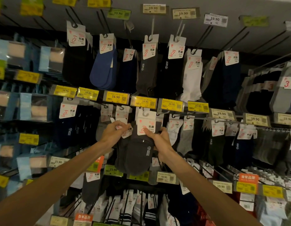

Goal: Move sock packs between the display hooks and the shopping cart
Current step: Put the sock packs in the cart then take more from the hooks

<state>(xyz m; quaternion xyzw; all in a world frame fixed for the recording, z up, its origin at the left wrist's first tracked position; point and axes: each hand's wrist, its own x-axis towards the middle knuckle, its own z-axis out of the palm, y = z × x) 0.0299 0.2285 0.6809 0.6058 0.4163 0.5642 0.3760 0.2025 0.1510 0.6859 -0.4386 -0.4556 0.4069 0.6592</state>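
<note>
A person's right hand (159,141) grips a dark grey pack of folded cotton socks (136,154) at its upper right edge. The thumb presses across the white cardboard header (146,124) and the other fingers curl behind it. The left hand (115,132) has its fingers bunched tight, pinching the white card top of a neighbouring sock pack (125,136) just left of the grey one, apparently to hold it aside.

The grey pack hangs in the middle row of the display wall, directly beneath a yellow price label (144,101) reading 16.90. Its pale plastic hanger loop (145,113) sits right under that label, but the dim, soft picture does not settle whether the loop is on the display hook or just off it. So the pack is at the hooks, either coming off or going on.

The shopping cart is out of view, so how many packs have crossed over cannot be judged. Many packs hang on the surrounding black wire hooks (180,115), and this one transfer looks unfinished.
</note>
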